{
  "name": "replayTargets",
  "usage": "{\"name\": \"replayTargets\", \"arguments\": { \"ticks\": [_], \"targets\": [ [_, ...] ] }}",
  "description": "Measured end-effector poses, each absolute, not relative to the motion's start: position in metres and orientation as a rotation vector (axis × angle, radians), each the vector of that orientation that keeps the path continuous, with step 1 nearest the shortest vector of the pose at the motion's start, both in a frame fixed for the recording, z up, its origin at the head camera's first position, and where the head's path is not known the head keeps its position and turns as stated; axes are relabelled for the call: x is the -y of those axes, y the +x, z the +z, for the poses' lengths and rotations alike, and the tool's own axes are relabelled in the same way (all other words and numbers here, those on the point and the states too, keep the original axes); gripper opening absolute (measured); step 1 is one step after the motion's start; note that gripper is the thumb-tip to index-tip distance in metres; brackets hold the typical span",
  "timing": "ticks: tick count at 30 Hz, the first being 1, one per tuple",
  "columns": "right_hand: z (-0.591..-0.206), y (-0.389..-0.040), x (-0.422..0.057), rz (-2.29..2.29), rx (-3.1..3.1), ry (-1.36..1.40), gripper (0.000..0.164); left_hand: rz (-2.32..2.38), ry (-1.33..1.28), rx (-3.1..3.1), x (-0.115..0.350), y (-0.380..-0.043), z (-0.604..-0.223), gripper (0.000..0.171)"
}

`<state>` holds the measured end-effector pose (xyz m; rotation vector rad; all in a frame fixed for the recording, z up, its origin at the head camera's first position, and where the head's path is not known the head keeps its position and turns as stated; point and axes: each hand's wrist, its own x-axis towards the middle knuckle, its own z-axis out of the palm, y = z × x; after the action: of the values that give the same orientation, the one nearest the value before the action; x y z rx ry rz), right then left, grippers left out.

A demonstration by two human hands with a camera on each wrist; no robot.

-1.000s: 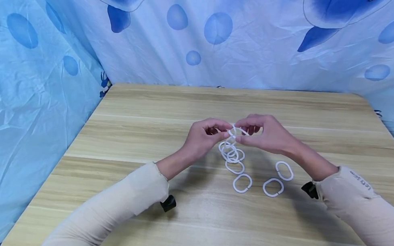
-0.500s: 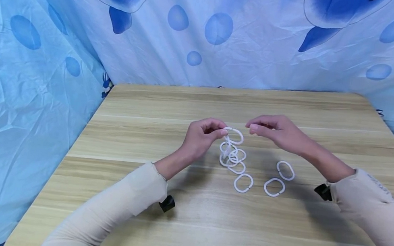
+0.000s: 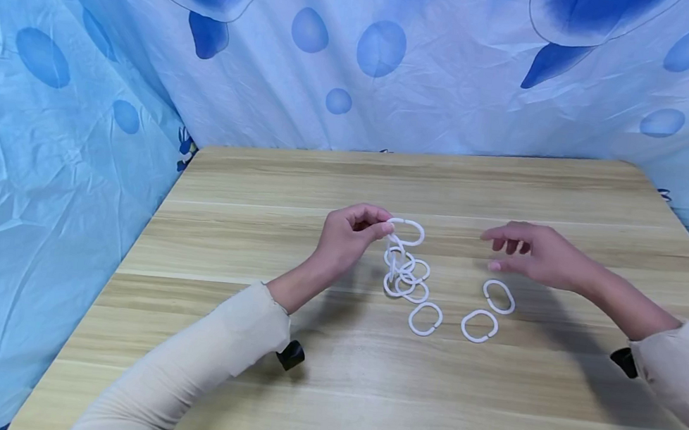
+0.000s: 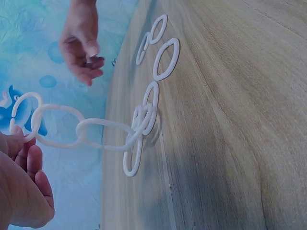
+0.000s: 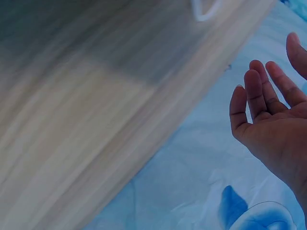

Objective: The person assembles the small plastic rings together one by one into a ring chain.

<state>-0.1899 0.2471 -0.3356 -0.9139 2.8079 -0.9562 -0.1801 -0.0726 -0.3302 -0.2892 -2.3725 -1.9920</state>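
My left hand (image 3: 346,242) pinches a white C-shaped plastic link (image 3: 423,235) between thumb and fingertips, near the middle of the table. A chain of several joined white links (image 4: 91,120) hangs from it, and its lower links lie bunched on the wood. To the right, my right hand (image 3: 540,255) hovers with bent, spread fingers and nothing in them; the right wrist view also shows this hand (image 5: 276,112) holding nothing. Below it lie two loose links, the farther link (image 3: 510,299) and the nearer link (image 3: 463,326). Another link (image 3: 411,319) lies just in front of the chain.
The wooden table (image 3: 324,397) has a light grain and reaches back to a blue curtain (image 3: 394,114) printed with whales and bubbles. More curtain (image 3: 87,178) hangs along the left side. Both forearms wear beige sleeves with a small black device at each wrist.
My right hand has let go of the link at the chain's top and moved right, above the loose links. My left hand keeps its pinch and has shifted slightly left.
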Motion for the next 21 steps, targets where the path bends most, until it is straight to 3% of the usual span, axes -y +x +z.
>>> {"name": "replayTargets", "arguments": {
  "ticks": [16,21],
  "targets": [
    [-0.378,-0.176,-0.271,-0.910,-2.803,-1.214,0.067,-2.016,-0.224,2.374,0.075,-0.180,-0.326,0.010],
    [-0.390,-0.171,-0.271,-0.850,-2.830,-1.269,0.063,-2.024,-0.212,2.374,0.076,-0.179,-0.326,0.011]
  ]
}}
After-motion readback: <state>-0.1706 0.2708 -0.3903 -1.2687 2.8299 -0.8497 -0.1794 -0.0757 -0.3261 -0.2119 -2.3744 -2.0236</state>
